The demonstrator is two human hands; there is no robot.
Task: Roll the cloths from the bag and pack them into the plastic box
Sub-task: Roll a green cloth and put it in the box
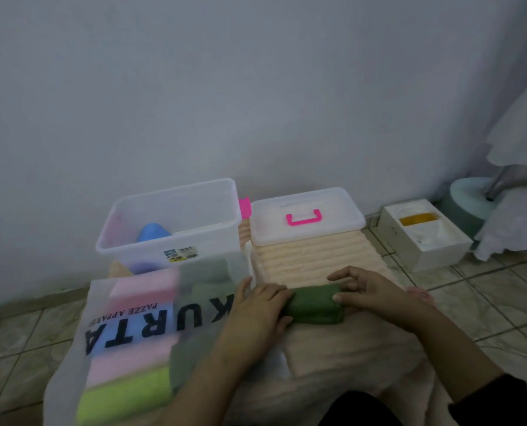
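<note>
A dark green cloth, rolled into a short cylinder, lies on a peach ribbed mat in front of me. My left hand presses on its left end. My right hand grips its right end with thumb and fingers. A translucent bag printed with black letters lies at the left and holds several folded cloths in pink, blue, lime and grey-green. The clear plastic box stands open behind the bag, with a blue rolled cloth and a pale pink one inside.
The box's clear lid with a pink handle rests on the far end of the mat. A white box with something yellow in it sits at the right on the tiled floor. A wall rises close behind. White fabric hangs at the far right.
</note>
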